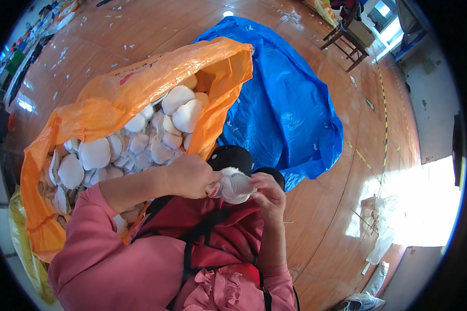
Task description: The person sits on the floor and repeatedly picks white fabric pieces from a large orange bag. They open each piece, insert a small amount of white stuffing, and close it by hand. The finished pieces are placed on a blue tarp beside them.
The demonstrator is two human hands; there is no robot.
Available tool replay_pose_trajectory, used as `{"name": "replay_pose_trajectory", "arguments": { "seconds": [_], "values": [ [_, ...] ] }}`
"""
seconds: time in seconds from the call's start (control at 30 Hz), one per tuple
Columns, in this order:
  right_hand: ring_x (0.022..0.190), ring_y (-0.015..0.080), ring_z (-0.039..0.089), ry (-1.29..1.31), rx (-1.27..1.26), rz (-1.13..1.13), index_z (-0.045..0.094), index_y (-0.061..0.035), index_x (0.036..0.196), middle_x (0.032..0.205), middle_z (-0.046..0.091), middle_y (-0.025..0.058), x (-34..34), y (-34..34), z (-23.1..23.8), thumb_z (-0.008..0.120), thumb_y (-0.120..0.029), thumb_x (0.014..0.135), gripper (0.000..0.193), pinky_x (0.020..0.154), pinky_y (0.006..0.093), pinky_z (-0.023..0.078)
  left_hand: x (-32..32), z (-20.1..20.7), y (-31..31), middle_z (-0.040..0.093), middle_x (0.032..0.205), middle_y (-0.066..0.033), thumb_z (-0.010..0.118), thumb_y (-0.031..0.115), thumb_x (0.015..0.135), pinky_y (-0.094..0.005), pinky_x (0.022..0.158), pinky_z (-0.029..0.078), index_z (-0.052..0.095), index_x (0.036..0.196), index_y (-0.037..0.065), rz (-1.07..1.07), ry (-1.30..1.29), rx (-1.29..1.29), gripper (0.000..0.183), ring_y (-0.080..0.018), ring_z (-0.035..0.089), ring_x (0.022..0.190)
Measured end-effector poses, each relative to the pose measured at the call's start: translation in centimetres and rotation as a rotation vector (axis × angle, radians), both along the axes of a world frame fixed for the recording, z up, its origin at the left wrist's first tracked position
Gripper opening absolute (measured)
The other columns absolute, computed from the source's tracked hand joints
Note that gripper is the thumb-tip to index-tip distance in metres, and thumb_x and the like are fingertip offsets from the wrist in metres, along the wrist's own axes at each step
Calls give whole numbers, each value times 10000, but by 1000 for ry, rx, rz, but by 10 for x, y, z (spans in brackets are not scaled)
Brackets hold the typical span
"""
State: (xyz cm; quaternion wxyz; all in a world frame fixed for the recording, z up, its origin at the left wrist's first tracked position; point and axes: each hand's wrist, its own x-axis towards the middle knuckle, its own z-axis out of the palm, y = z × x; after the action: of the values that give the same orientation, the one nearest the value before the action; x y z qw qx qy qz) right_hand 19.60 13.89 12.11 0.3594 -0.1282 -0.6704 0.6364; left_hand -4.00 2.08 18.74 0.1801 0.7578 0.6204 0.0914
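Note:
A rounded white padded piece (pixel 236 187), cup-like in shape, is between my two hands above my lap. My right hand (pixel 269 195) pinches its right edge with thumb and fingers. My left hand (pixel 191 177) is closed at its left edge. Something small and red shows at the left fingertips, too small to name. To my left an orange woven sack (pixel 124 93) lies with its mouth wide, full of similar white rounded pads (pixel 94 153). Beyond my hands a blue plastic sack (pixel 290 103) is spread out.
A wooden chair (pixel 350 39) stands at the far right on the tiled floor (pixel 316 249). Yellow-and-black tape runs along the floor. Clear plastic (pixel 383 238) lies by the bright doorway at right. A yellow sack (pixel 28 254) is under the orange one. White scraps dot the far floor.

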Motion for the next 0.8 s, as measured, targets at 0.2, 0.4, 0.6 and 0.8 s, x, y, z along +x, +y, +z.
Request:
{"name": "replay_pose_trajectory", "arguments": {
  "seconds": [0.2,0.4,0.6,0.8],
  "values": [
    [1168,307,563,-370,307,2,609,-92,1202,1252,602,128,-28,-25,-11,837,-118,711,542,1001,393,441,-15,-9,7,618,1027,-127,716,225,781,-443,783,531,644,1063,99,47,-11,48,316,-325,643,959],
    [1123,217,558,-373,92,-234,566,-61,1214,1169,585,77,-34,-47,-48,773,-48,794,468,990,333,436,-13,-43,0,583,1201,-161,838,253,710,-400,889,521,518,1319,102,272,-439,206,705,-340,617,1076],
    [1122,216,536,-324,140,-399,549,-26,1172,1190,552,85,-38,-62,-56,751,-74,830,400,982,327,432,18,-70,3,590,1213,-141,797,300,829,-306,920,505,459,1331,-21,796,-1064,39,685,-182,612,1062],
    [1099,212,550,-257,-19,-211,644,-17,1072,1167,565,86,-20,-43,-49,715,19,827,258,960,308,446,29,-84,7,585,1210,-123,717,160,901,-300,915,506,446,1328,-24,833,-1348,93,538,-178,608,1062]
  ]
}}
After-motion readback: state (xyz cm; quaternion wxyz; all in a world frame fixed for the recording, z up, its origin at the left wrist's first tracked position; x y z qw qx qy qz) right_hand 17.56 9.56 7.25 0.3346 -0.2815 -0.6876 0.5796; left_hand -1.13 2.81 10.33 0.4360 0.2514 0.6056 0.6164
